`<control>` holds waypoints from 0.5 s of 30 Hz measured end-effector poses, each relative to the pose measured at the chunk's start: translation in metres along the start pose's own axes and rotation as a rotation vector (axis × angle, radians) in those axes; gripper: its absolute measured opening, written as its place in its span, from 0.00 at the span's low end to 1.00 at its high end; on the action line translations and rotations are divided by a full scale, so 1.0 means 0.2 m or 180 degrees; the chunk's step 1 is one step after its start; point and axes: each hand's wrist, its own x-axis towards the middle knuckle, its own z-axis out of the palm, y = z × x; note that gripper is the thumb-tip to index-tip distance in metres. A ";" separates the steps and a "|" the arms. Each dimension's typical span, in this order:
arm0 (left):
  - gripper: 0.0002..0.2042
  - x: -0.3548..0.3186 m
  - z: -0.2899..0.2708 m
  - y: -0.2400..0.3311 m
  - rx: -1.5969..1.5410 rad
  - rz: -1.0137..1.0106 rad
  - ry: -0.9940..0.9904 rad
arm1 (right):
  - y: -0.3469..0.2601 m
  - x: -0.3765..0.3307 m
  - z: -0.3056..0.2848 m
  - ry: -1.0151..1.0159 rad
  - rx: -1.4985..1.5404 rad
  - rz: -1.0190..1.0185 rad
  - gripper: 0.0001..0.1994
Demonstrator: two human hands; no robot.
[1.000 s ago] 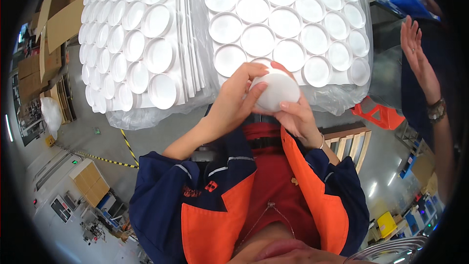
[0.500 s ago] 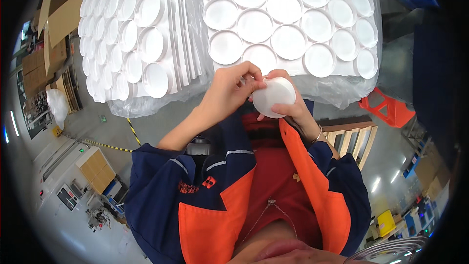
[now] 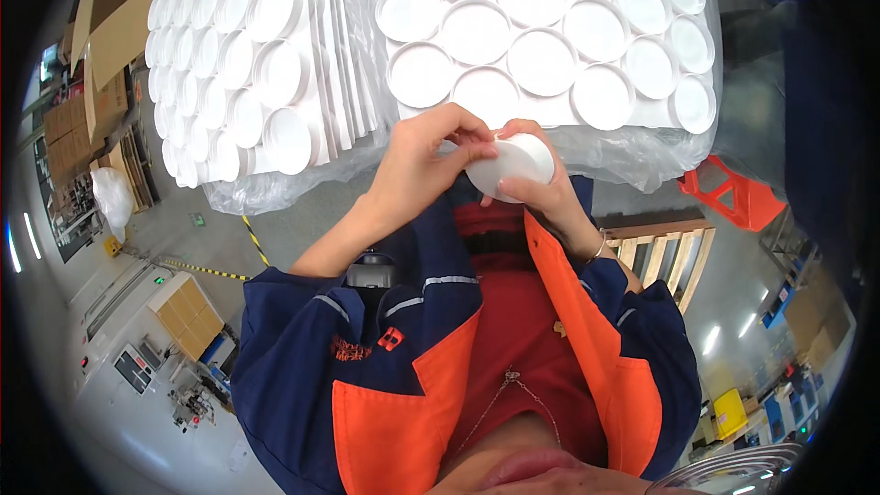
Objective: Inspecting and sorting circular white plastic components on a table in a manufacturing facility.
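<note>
My right hand (image 3: 539,170) is closed around the right side of a round white plastic lid (image 3: 521,161), its thumb across the near face and its fingers mostly behind. At the lid's left edge, the thumb and fingers of my left hand (image 3: 437,158) are pinched together on the rim. Whether a film or tab is between those fingertips cannot be made out. Just beyond my hands, rows of similar white lids (image 3: 602,97) lie face up on a white sheet, with clear plastic wrap (image 3: 614,154) hanging below its front edge.
To the left, another stack of lids (image 3: 287,141) stands beside several upright white sheets (image 3: 332,64). An open cardboard box (image 3: 128,14) is at the far left. On the right are an orange-red plastic frame (image 3: 733,197) and a wooden pallet (image 3: 665,252).
The lid has tilted in my hands and shows a narrower oval. My left thumb now reaches slightly further left along its edge. The whole view has shifted a little.
</note>
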 end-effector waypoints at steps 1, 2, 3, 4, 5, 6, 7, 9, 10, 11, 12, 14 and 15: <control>0.07 0.00 0.00 0.00 0.0023 -0.0059 0.0006 | 0.00 0.00 0.00 -0.0072 -0.0041 -0.0020 0.26; 0.06 0.00 -0.01 -0.01 0.0046 -0.0113 0.0012 | 0.00 0.00 0.00 -0.0094 -0.0044 -0.0045 0.27; 0.06 0.00 -0.02 -0.01 -0.0035 -0.0238 0.0026 | 0.00 0.00 -0.01 -0.0118 0.0051 -0.0035 0.28; 0.06 0.01 -0.02 -0.01 -0.0116 -0.0360 0.0040 | 0.00 0.00 -0.02 -0.0138 0.0138 -0.0010 0.28; 0.06 0.02 -0.03 -0.01 -0.0184 -0.0478 0.0002 | 0.00 0.00 -0.03 -0.0158 0.0226 0.0016 0.29; 0.06 0.03 -0.03 -0.01 -0.0229 -0.0544 0.0019 | 0.00 -0.01 -0.04 -0.0110 0.0144 0.0063 0.30; 0.06 0.03 -0.02 0.00 -0.0261 -0.0608 -0.0018 | 0.00 -0.01 -0.05 -0.0017 0.0120 0.0063 0.30; 0.05 0.05 0.00 0.02 -0.0424 -0.0600 0.0062 | 0.02 -0.02 -0.06 0.0158 0.0145 0.0010 0.29; 0.05 0.06 0.01 0.03 -0.0553 -0.0526 0.0174 | 0.02 -0.01 -0.07 0.0160 0.0097 -0.0028 0.28; 0.04 0.06 0.02 0.04 -0.0656 -0.0358 0.0180 | 0.03 -0.01 -0.07 0.0121 0.0040 -0.0060 0.27; 0.04 0.07 0.02 0.05 -0.0393 -0.0321 0.0274 | 0.03 -0.01 -0.08 0.0088 0.0000 -0.0087 0.27; 0.03 0.09 0.01 0.05 0.0194 -0.0051 0.0238 | 0.03 -0.01 -0.09 0.0078 -0.0081 -0.0226 0.26; 0.04 0.10 -0.01 0.04 0.0250 -0.0166 0.0342 | 0.02 -0.01 -0.09 0.0156 -0.0045 -0.0240 0.26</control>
